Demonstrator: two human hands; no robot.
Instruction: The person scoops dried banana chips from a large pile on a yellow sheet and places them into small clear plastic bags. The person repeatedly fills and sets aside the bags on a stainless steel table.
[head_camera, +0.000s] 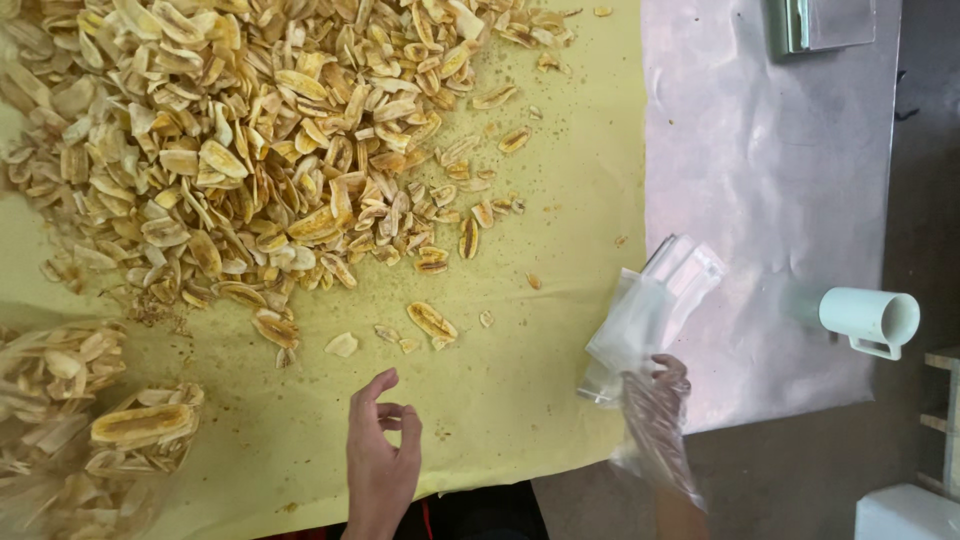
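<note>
A big heap of yellow banana chips (250, 140) covers the upper left of a yellow paper sheet (560, 220). My bare left hand (382, 455) hovers over the sheet near the front edge, fingers loosely curled, holding nothing. A few loose chips (430, 322) lie just beyond it. My right hand (660, 415), inside a thin clear plastic glove, reaches to a stack of clear plastic bags (650, 310) at the sheet's right edge. Its fingertips touch the stack's near end.
Filled clear bags of chips (90, 430) lie at the lower left. A pale green plastic mug (872, 320) lies on its side on the metal table (780, 150). A metal object (830, 25) sits at the top right, a white box (905, 512) at the bottom right.
</note>
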